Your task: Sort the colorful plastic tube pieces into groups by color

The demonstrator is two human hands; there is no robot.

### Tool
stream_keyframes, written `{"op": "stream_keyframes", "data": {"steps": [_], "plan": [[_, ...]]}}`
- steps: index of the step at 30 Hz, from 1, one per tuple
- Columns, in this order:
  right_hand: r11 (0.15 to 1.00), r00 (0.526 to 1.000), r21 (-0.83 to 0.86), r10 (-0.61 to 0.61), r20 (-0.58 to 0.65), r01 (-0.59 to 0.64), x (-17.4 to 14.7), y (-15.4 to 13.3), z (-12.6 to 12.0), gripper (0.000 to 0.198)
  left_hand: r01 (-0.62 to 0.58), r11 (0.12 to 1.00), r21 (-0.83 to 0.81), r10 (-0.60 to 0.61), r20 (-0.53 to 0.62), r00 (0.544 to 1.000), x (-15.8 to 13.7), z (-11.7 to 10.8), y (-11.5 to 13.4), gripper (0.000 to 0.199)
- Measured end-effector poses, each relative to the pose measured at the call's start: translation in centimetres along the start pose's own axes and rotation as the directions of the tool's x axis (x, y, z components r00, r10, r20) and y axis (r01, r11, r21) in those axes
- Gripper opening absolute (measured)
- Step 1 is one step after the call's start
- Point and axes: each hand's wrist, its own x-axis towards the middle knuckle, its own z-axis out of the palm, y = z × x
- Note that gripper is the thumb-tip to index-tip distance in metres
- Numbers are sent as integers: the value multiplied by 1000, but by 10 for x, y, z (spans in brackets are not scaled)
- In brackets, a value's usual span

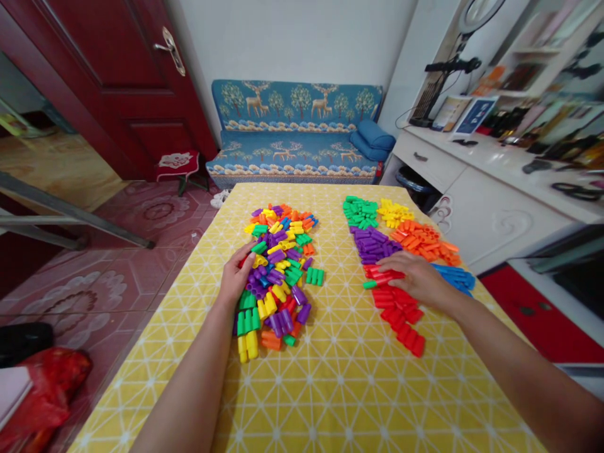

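A heap of mixed-colour plastic building pieces lies on the left of the table. My left hand is at its left edge, thumb and fingers closed around a red piece, partly hidden. On the right, pieces lie grouped by colour. My right hand is over the top of the red group, its fingers curled down on red pieces. A small green piece lies by its fingertips. Around it are purple, green, yellow, orange and blue groups.
A yellow patterned cloth covers the table. A green ribbed piece lies just right of the mixed heap. Beyond stands a blue sofa; a small red stool is near the door. A white dresser stands at right.
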Motion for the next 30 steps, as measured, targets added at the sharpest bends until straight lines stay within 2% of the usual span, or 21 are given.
{"op": "stream_keyframes", "data": {"steps": [7, 11, 13, 16, 19, 21, 23, 24, 26, 27, 28, 30], "plan": [[994, 998, 109, 33, -56, -27, -3, -1, -1, 23, 14, 1000, -18, -14, 13, 1000, 0, -1, 1, 46], [959, 982, 271, 124, -146, -81, -7, -25, 2, 23, 21, 999, -24, -21, 21, 1000, 0, 0, -1, 45], [907, 964, 406, 196, -180, -109, -8, -48, 14, 25, 38, 998, -44, -38, 10, 999, 0, -1, -1, 46], [785, 937, 605, 298, -182, -132, -7, -85, 46, 26, 45, 997, -64, -46, -27, 999, 0, -3, 8, 46], [697, 930, 707, 327, -167, -119, -3, -114, 78, 24, -45, 999, 31, 46, -11, 999, -2, -6, 33, 40], [662, 928, 742, 333, -167, -105, 1, -125, 92, 24, -125, 987, 102, 118, 72, 990, -5, -2, 59, 34], [631, 920, 769, 353, -169, -101, 5, -132, 99, 24, -185, 978, 100, 152, 270, 951, -12, 8, 87, 32], [616, 914, 781, 369, -170, -104, 6, -134, 101, 25, -242, 966, 94, 194, 359, 913, -16, 15, 100, 32], [590, 892, 800, 414, -182, -110, 9, -138, 103, 26, -365, 925, 107, 248, 557, 792, -26, 31, 119, 39], [578, 880, 808, 436, -189, -113, 9, -140, 104, 27, -419, 900, 117, 270, 607, 748, -30, 39, 125, 42], [570, 870, 813, 454, -191, -119, 9, -141, 104, 27, -451, 883, 129, 277, 633, 723, -34, 46, 128, 38], [585, 864, 802, 461, -202, -124, 7, -140, 103, 27, -474, 867, 152, 278, 642, 714, -39, 54, 128, 28]]}}
